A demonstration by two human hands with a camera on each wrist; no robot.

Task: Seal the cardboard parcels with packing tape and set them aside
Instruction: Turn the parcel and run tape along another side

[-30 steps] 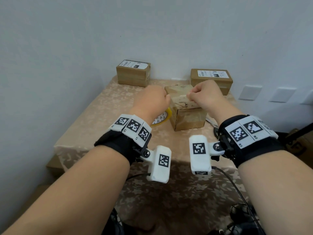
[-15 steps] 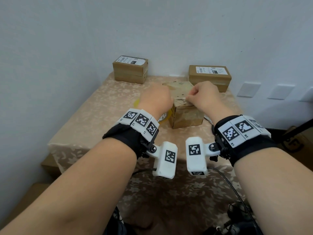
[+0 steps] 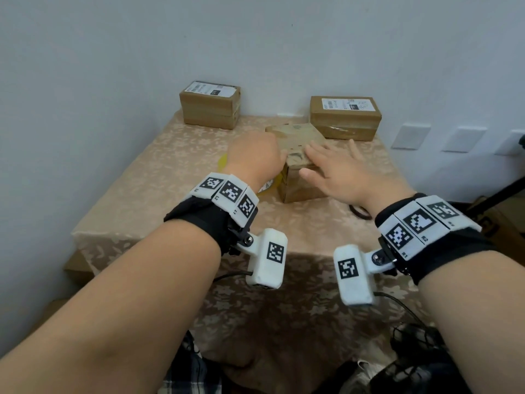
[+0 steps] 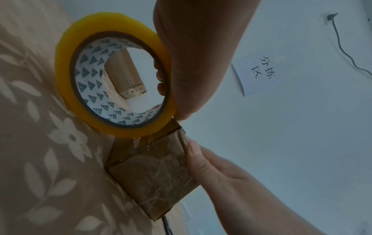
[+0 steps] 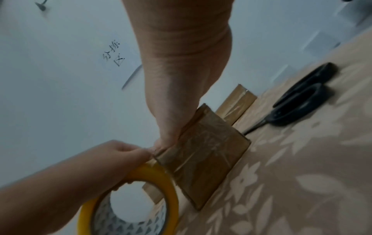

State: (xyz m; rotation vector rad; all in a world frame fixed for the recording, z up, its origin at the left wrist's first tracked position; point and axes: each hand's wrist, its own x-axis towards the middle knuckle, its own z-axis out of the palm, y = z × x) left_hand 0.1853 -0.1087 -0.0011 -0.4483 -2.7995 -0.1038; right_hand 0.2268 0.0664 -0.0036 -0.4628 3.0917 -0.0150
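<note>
Your left hand grips the yellow tape roll, fingers curled through its core, held against the left side of the small parcel at frame centre. Your right hand lies flat on the parcel's top, fingers straight (apparently pressing tape down). Scissors rest on the cloth at right.
</note>
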